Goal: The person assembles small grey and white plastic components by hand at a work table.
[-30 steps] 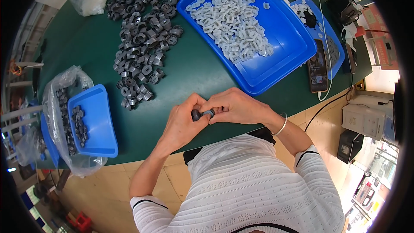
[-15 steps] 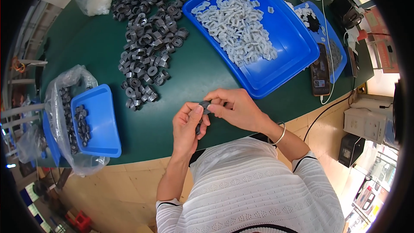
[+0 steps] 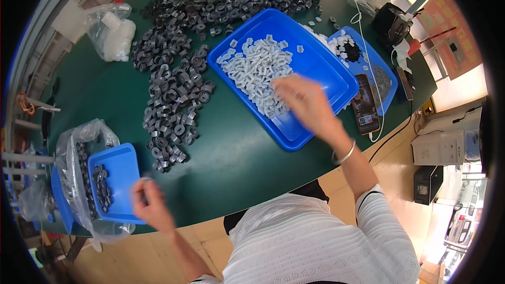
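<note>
Drawn apart since the earlier frame, the left hand had moved to the small blue tray's right edge, the right hand to the large blue tray. Picking out one of the white pieces seemed the step in hand; the next move probably called for fingertips isolating one. Small, pale and angular, these lay heaped in the large blue tray. Blur hid whether either hand was open or gripping.
</note>
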